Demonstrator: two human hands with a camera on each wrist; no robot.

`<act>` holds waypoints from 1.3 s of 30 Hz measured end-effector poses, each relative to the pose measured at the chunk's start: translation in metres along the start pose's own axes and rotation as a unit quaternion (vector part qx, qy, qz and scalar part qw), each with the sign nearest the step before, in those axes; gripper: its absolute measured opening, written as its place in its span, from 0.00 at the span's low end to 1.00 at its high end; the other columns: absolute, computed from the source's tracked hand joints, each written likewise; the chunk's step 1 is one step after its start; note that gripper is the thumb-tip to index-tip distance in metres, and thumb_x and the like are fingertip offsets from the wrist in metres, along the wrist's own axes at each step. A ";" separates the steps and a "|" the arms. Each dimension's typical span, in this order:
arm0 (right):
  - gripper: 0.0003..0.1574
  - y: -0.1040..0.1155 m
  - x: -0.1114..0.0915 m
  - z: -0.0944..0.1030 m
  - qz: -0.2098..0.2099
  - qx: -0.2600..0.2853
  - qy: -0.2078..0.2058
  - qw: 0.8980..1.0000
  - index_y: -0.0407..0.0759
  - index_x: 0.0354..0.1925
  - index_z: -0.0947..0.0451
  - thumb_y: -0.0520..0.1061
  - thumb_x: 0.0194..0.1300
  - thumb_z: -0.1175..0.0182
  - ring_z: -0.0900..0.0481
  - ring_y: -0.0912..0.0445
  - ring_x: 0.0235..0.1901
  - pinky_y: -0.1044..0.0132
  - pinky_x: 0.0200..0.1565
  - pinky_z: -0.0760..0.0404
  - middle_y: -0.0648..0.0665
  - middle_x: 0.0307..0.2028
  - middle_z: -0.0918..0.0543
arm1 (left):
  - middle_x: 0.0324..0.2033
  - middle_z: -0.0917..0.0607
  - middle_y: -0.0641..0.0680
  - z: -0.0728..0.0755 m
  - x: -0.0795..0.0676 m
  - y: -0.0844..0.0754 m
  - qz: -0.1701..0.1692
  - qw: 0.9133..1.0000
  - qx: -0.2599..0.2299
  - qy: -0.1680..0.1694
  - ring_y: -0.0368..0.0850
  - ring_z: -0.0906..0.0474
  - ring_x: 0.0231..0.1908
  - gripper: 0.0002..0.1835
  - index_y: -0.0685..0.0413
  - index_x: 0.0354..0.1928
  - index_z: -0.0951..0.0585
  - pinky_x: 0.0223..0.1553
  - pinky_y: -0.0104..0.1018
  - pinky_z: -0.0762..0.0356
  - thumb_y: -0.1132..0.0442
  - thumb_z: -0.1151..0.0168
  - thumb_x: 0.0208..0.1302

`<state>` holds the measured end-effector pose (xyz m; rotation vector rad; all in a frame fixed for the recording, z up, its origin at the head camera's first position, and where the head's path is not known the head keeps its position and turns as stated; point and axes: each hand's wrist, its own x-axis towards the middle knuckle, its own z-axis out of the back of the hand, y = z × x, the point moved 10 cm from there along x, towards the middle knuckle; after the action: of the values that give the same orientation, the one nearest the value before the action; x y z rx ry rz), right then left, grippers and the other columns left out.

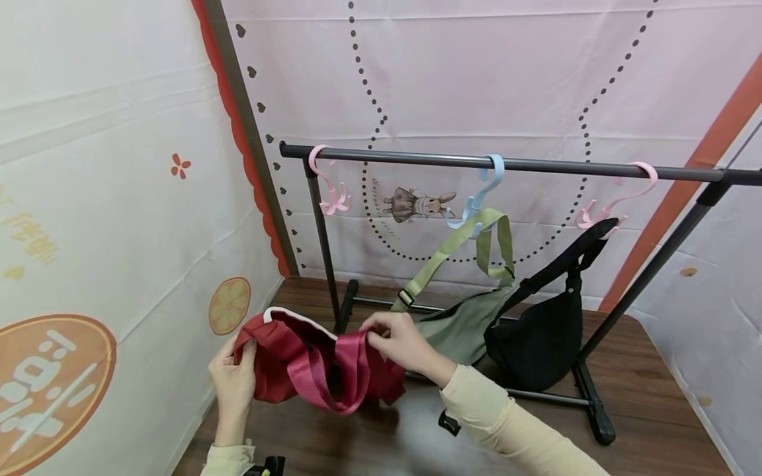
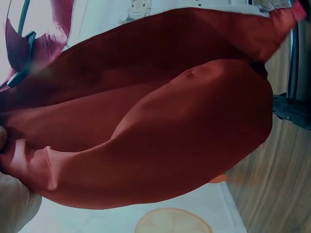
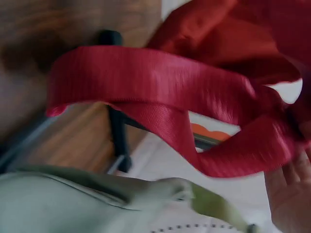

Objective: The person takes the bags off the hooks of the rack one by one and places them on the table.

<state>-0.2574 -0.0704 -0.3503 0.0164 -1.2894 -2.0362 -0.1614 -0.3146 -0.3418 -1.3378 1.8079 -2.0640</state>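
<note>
At approx. 7 o'clock in head view, below rack (image 1: pixel 405 158), holds up red bag (image 1: pixel 270 377), pinching edge (image 2: pixel 51 158) w/ curled L hand (image 1: pixel 233 382) at its 9 o'clock and strap (image 1: pixel 360 363) w/ curled R hand (image 1: pixel 397 340) at its 2 o'clock, prob. to keep mouth (image 2: pixel 112 107) spread.

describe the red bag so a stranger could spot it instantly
Find the dark rack. In front of its left end, the left hand and right hand hold the red bag. The green bag and black bag hang from hooks; only this one is red.
</note>
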 end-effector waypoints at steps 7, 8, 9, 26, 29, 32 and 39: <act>0.11 -0.019 -0.029 -0.036 -0.013 0.041 0.082 0.996 0.33 0.35 0.21 0.27 0.55 0.47 0.23 0.52 0.23 0.71 0.26 0.24 0.39 0.30 0.18 | 0.23 0.20 0.32 -0.004 0.000 -0.003 0.010 1.000 0.015 0.009 0.25 0.26 0.23 0.19 0.48 0.30 0.19 0.24 0.17 0.29 0.82 0.50 0.56; 0.12 -0.021 -0.033 -0.041 -0.015 0.042 0.093 0.995 0.33 0.36 0.21 0.26 0.54 0.47 0.22 0.53 0.24 0.71 0.27 0.23 0.39 0.30 0.18 | 0.22 0.20 0.32 -0.004 0.001 -0.003 0.011 1.000 0.014 0.009 0.25 0.26 0.23 0.21 0.45 0.29 0.20 0.23 0.17 0.29 0.82 0.50 0.55; 0.12 -0.025 -0.036 -0.045 -0.017 0.043 0.107 0.993 0.33 0.36 0.21 0.26 0.54 0.46 0.21 0.53 0.25 0.72 0.28 0.23 0.39 0.31 0.18 | 0.22 0.20 0.32 -0.004 0.001 -0.004 0.010 1.000 0.015 0.008 0.25 0.27 0.23 0.22 0.43 0.29 0.20 0.23 0.17 0.30 0.82 0.50 0.55; 0.44 -0.062 -0.036 -0.057 -0.033 -0.121 -0.030 0.992 0.42 0.65 0.44 0.44 0.53 0.37 0.30 0.50 0.53 0.55 0.52 0.29 0.43 0.53 0.29 | 0.25 0.20 0.32 -0.016 -0.011 -0.010 0.004 0.999 0.024 0.042 0.26 0.25 0.27 0.12 0.59 0.31 0.18 0.27 0.17 0.28 0.81 0.46 0.55; 0.44 -0.070 -0.028 -0.067 -0.054 -0.104 -0.024 0.993 0.43 0.65 0.45 0.45 0.54 0.37 0.31 0.49 0.55 0.55 0.51 0.28 0.43 0.55 0.31 | 0.26 0.19 0.33 -0.015 -0.012 -0.005 0.002 0.999 0.028 0.044 0.27 0.24 0.27 0.10 0.61 0.32 0.19 0.27 0.17 0.27 0.80 0.45 0.56; 0.42 -0.077 -0.020 -0.075 -0.061 -0.099 -0.012 0.993 0.42 0.64 0.42 0.44 0.53 0.37 0.31 0.49 0.55 0.56 0.52 0.28 0.42 0.55 0.30 | 0.26 0.18 0.36 -0.013 -0.015 -0.005 -0.002 0.999 0.025 0.047 0.28 0.23 0.28 0.09 0.61 0.33 0.18 0.28 0.18 0.27 0.79 0.45 0.56; 0.13 -0.076 -0.017 -0.069 0.004 -0.040 -0.021 0.999 0.37 0.40 0.23 0.32 0.54 0.45 0.22 0.61 0.33 0.72 0.33 0.23 0.44 0.35 0.19 | 0.27 0.17 0.38 -0.011 -0.014 -0.005 0.044 0.996 0.016 0.080 0.29 0.23 0.27 0.14 0.54 0.33 0.17 0.29 0.18 0.27 0.80 0.45 0.56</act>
<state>-0.2621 -0.0961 -0.4506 -0.0690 -1.2318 -2.0894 -0.1574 -0.2971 -0.3448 -1.0933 1.8486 -2.1995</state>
